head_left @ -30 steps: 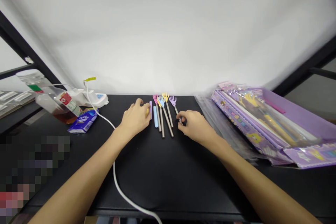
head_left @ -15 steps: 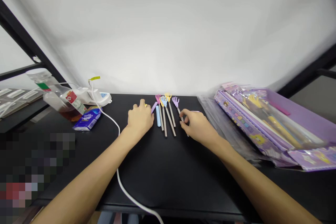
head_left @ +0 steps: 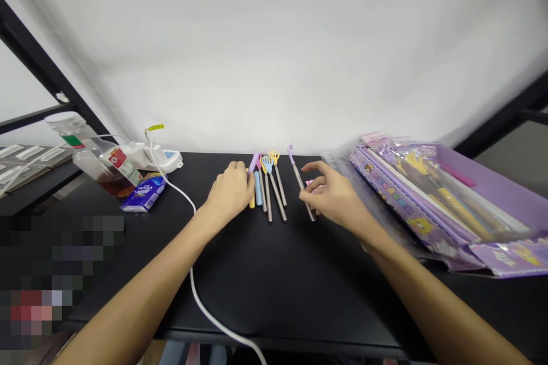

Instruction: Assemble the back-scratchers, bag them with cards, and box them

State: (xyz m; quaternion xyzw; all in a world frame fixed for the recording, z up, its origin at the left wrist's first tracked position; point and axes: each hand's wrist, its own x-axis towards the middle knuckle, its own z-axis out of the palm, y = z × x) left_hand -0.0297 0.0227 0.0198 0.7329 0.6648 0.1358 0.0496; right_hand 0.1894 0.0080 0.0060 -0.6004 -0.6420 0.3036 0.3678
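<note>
My left hand (head_left: 229, 185) is closed around a light purple handle (head_left: 253, 162), whose upper end sticks out past the thumb. Beside its fingers lie a blue handle (head_left: 258, 188) and a yellow handle (head_left: 252, 202), partly covered. Several metal back scratchers with hand-shaped heads lie just right of them, including one with a blue head (head_left: 268, 164) and one with a yellow head (head_left: 274, 157). My right hand (head_left: 334, 194) has its fingers apart, the thumb against the shaft of a purple-headed back scratcher (head_left: 296, 171). A small pink item (head_left: 309, 183) shows partly behind the right fingers.
On the right, a purple box (head_left: 505, 182) holds bagged back scratchers, with clear plastic bags (head_left: 359, 197) alongside. To the left are a bottle (head_left: 100, 154), a blue tissue pack (head_left: 144, 193) and a white power strip (head_left: 171, 161). A white cable (head_left: 201, 305) crosses the black table.
The purple-headed scratcher has turned, its head now edge-on. My right fingers have spread and moved slightly right. The purple handle in my left hand has tilted more upright; a yellow handle shows below.
</note>
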